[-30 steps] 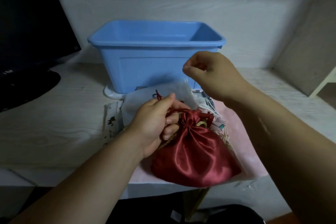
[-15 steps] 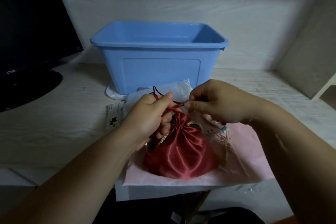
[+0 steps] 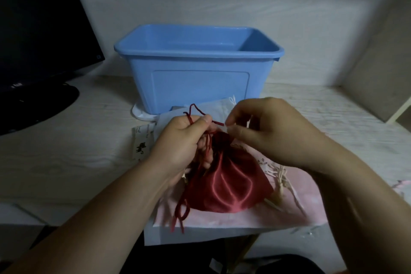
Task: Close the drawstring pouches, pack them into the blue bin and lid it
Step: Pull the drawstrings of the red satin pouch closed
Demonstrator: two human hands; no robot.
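The red satin drawstring pouch (image 3: 224, 184) sits on pink fabric (image 3: 300, 211) just beneath our grips: our left grip (image 3: 180, 140) curls round its dark red cord (image 3: 195, 109) at the gathered neck, our right grip (image 3: 271, 133) pinches that cord's end, with the open-topped blue plastic bin (image 3: 200, 87) behind.

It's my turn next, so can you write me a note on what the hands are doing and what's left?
Left hand grips the dark red cord of the shiny red satin pouch. Right hand pinches the same cord by the gathered neck.
The pouch sits on a flat pink pouch in front of the open blue plastic bin. No pouch shows inside the bin.
Done: red pouch's neck gathered.
Left: close the other pouches, pack them all, lid the bin.
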